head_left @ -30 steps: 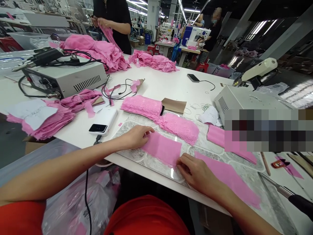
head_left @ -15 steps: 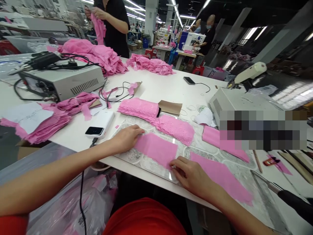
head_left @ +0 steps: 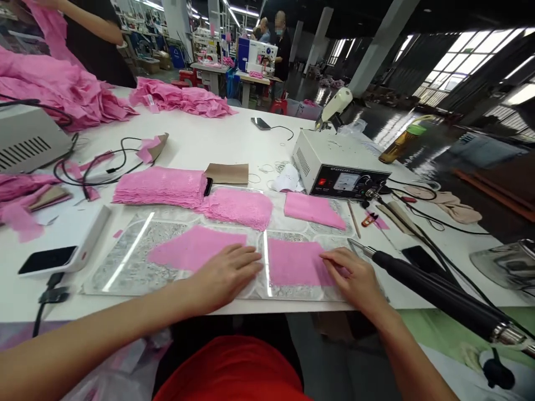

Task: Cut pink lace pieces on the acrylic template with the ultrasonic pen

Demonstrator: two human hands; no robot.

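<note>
Head view — the rectangular pink cloth (head_left: 295,263) lies flat, smooth.

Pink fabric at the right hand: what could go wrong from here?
The right hand touches the pink fabric at its right edge, so a tug might skew it. The black-handled tool has its metal tip near that hand and might nick it. The left hand overlaps the neighbouring pink piece and could drag it.
</note>
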